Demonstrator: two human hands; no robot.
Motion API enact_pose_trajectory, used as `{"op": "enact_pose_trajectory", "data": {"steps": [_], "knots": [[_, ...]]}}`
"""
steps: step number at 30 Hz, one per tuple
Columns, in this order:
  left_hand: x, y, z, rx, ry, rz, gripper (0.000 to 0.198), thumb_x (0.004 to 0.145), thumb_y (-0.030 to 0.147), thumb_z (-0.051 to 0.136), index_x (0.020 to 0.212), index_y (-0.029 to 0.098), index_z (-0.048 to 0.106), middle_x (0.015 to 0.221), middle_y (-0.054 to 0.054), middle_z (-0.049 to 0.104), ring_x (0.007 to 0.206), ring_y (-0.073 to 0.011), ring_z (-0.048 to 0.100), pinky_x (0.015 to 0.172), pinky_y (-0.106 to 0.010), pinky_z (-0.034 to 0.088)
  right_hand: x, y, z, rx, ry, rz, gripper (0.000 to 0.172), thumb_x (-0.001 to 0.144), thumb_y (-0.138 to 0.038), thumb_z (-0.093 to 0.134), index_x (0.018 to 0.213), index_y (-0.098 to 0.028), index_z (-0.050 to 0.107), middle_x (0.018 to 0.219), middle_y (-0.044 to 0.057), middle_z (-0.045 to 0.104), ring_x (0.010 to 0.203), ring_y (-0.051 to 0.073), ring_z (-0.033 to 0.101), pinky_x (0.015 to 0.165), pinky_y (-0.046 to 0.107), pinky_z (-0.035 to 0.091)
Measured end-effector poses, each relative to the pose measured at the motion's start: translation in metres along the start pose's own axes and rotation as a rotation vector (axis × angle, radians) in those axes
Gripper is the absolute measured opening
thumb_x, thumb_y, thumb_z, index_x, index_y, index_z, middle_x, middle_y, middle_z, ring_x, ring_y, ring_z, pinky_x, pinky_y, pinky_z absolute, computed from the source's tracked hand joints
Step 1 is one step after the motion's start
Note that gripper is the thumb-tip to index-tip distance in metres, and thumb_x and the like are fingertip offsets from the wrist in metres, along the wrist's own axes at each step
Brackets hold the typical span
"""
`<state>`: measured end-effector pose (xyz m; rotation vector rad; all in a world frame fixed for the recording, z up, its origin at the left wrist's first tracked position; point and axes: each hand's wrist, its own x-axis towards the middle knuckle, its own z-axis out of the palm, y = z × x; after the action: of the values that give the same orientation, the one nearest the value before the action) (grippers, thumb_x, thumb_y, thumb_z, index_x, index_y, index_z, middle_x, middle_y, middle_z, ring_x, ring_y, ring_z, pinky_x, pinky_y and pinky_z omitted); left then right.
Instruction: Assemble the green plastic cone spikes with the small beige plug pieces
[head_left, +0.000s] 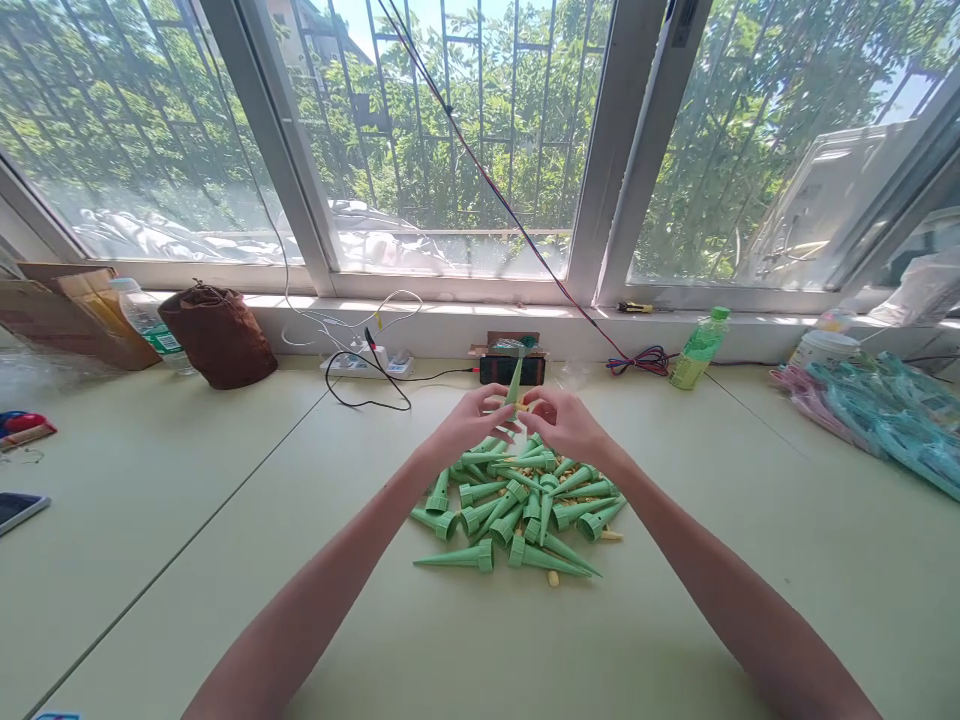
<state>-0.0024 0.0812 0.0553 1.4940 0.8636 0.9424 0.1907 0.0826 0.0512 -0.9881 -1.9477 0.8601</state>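
Observation:
My left hand (474, 418) is closed on a green plastic watering spike (515, 382), which it holds tip up above a pile. Close against the spike's side, my right hand (564, 422) pinches a small pale-yellow peg (520, 407); whether the peg touches the spike I cannot tell. Beneath both hands lies a heap of similar green spikes (506, 525) with ribbed collars, pointing in many directions. More small yellow pegs lie among them, and one loose peg (553, 578) rests at the heap's near edge.
Behind my hands a black phone (491, 371) leans on cardboard, with a cable to a power strip (360, 367). A brown bag (219, 335) stands at left. At right are a green-capped bottle (699, 350) and crumpled plastic bags (892, 410). Windows rise behind the table.

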Motion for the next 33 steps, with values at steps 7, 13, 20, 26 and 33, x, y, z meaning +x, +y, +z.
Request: {"op": "enact_pose_trajectory", "data": {"steps": [7,13,20,26,33], "knots": [[0.000,-0.002,-0.001,0.088,0.036,-0.030,0.054,0.081,0.056,0.068,0.114,0.014,0.056,0.082,-0.005,0.068,0.070,-0.0158,0.066,0.060,-0.028,0.055,0.000,0.001,-0.001,-0.064,0.027,-0.032,0.026,0.088,-0.044,0.060,0.090,-0.018,0.065,0.067,0.001,0.066,0.051,0.012,0.053,0.050,0.023,0.039],[0.002,-0.007,0.005,0.090,0.014,0.049,0.053,0.080,0.057,0.068,0.108,0.014,0.060,0.077,-0.004,0.065,0.065,-0.0139,0.063,0.055,-0.025,0.054,0.000,-0.002,0.011,-0.040,0.138,-0.026,0.031,0.087,-0.045,0.060,0.072,-0.019,0.058,0.062,0.000,0.061,0.051,0.011,0.050,0.050,0.024,0.038],[0.001,-0.003,0.007,0.121,-0.001,0.057,0.049,0.081,0.057,0.065,0.100,0.012,0.063,0.078,-0.005,0.063,0.061,-0.0122,0.060,0.055,-0.026,0.051,-0.001,-0.003,0.013,0.050,0.149,-0.007,0.026,0.086,-0.040,0.060,0.070,-0.020,0.057,0.060,0.000,0.060,0.050,0.012,0.050,0.049,0.024,0.039],[0.001,-0.004,0.009,0.152,0.017,0.059,0.044,0.084,0.056,0.062,0.087,0.012,0.062,0.068,-0.001,0.059,0.056,-0.0105,0.057,0.053,-0.023,0.049,-0.001,0.000,0.014,0.018,0.157,-0.004,0.026,0.087,-0.038,0.059,0.068,-0.019,0.055,0.058,0.000,0.060,0.049,0.012,0.050,0.048,0.024,0.039],[0.001,-0.002,0.010,0.206,0.023,0.059,0.042,0.085,0.054,0.059,0.087,0.012,0.062,0.065,0.000,0.058,0.053,-0.0099,0.055,0.052,-0.023,0.047,-0.002,-0.001,0.014,0.000,0.154,-0.022,0.027,0.087,-0.038,0.058,0.068,-0.019,0.054,0.056,0.000,0.060,0.049,0.012,0.051,0.050,0.023,0.040]]}}
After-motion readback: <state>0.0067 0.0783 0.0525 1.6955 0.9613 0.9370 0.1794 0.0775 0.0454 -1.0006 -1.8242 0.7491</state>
